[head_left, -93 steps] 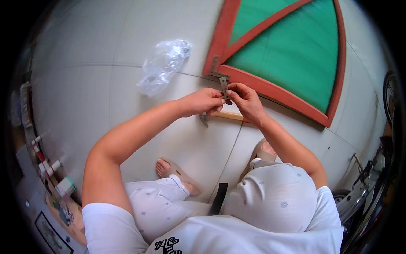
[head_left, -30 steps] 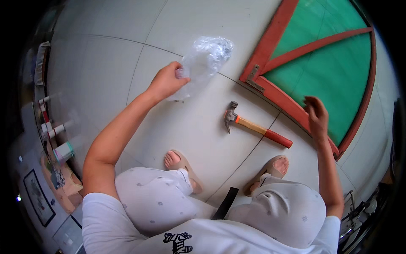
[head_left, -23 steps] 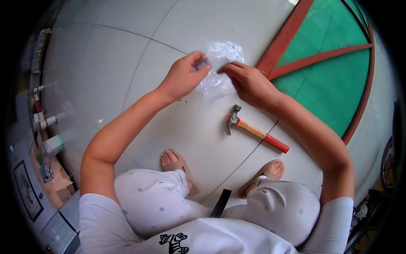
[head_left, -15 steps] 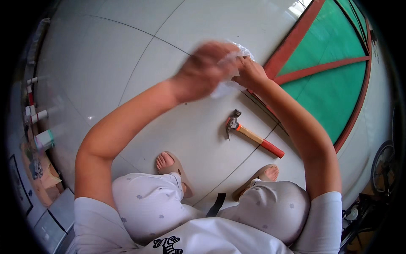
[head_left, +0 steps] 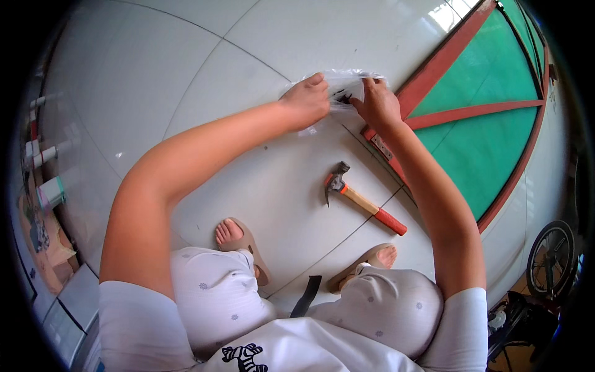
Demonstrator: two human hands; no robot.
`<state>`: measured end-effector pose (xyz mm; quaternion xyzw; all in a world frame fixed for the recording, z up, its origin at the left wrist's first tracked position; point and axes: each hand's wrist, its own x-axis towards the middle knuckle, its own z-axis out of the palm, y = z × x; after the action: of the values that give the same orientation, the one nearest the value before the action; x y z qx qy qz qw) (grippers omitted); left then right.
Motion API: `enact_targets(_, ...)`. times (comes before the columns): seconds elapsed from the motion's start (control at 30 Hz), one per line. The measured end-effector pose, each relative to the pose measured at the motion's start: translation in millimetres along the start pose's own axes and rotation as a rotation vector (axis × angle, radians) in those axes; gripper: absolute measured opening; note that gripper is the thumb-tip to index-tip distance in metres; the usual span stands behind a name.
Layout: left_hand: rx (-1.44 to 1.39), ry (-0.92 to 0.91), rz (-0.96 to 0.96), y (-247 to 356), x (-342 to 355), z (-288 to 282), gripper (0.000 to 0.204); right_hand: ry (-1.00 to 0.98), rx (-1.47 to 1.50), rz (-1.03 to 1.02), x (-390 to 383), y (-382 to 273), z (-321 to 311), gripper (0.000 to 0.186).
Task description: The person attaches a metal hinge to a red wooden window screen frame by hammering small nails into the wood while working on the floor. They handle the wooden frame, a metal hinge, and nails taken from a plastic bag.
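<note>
A clear plastic bag [head_left: 347, 79] is stretched between my two hands above the tiled floor. My left hand [head_left: 307, 98] is closed in a fist on the bag's left side. On its right side my right hand [head_left: 378, 104] pinches the plastic, fingers over the top and thumb underneath. Small dark pieces [head_left: 341, 97] show in the bag between the hands; their kind is too small to make out. Below the hands, apart from them, a claw hammer [head_left: 362, 198] with a wood and red handle lies on the floor.
A red-brown frame with green mesh [head_left: 474, 142] lies right of my right arm, a metal hinge [head_left: 380, 145] near its close corner. My feet in tan sandals [head_left: 251, 245] flank a dark strap [head_left: 307, 296]. A wheeled black machine [head_left: 551, 260] stands at the far right; boxes [head_left: 51, 193] line the left.
My left hand, blurred before, is now still and apart from the right one. The bag is spread between them, showing the dark pieces. The view has shifted slightly.
</note>
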<state>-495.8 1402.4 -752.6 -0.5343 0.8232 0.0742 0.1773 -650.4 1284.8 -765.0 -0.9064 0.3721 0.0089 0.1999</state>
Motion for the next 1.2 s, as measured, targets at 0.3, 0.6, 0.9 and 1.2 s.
enact_targets(0.3,-0.024,0.273,0.036,18,-2,25,0.020,-0.155,-0.067,-0.287,-2,-1,10,0.014)
enact_targets(0.6,0.041,0.147,-0.026,25,-3,24,0.031,-0.092,0.028,-0.241,-8,11,26,0.016)
enact_targets(0.9,-0.558,0.601,-0.116,26,-20,-7,0.029,-0.230,1.244,0.377,-50,-11,-27,0.017)
enact_targets(1.2,-1.807,0.117,-0.312,83,-43,-68,0.019,-0.568,2.156,0.900,-161,-18,-34,0.021)
